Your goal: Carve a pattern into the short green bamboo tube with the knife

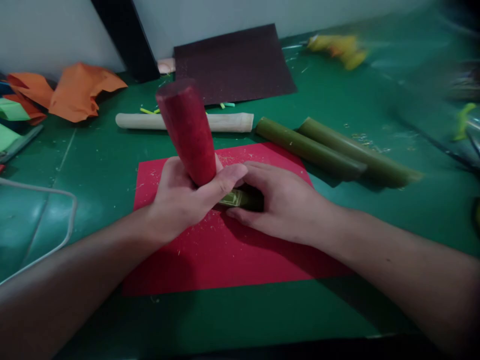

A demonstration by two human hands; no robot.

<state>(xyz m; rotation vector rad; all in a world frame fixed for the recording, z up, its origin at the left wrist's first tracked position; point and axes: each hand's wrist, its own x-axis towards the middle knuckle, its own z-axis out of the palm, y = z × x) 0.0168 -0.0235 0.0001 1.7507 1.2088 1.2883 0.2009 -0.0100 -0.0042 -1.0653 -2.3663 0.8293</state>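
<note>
My left hand (pixel 183 202) is wrapped round a thick red tool handle (pixel 191 132), which tilts up and to the left. The tool's working end is hidden behind my fingers. Fingers and thumb of my right hand (pixel 287 200) close round a short green bamboo piece (pixel 245 198) from the right. Pale carved lines show on the bamboo's upper side, right by my left thumb. Both hands meet over a red sheet (pixel 225 255) sprinkled with fine shavings.
Beyond the sheet lie a pale bamboo stick (pixel 228 123) and two green bamboo lengths (pixel 311 148), (pixel 360 152). A dark sheet (pixel 236 65) is at the back. Orange paper (pixel 84 92) is crumpled at left, near a white cable (pixel 73 215). A blurred yellow object (pixel 339 50) lies at back right.
</note>
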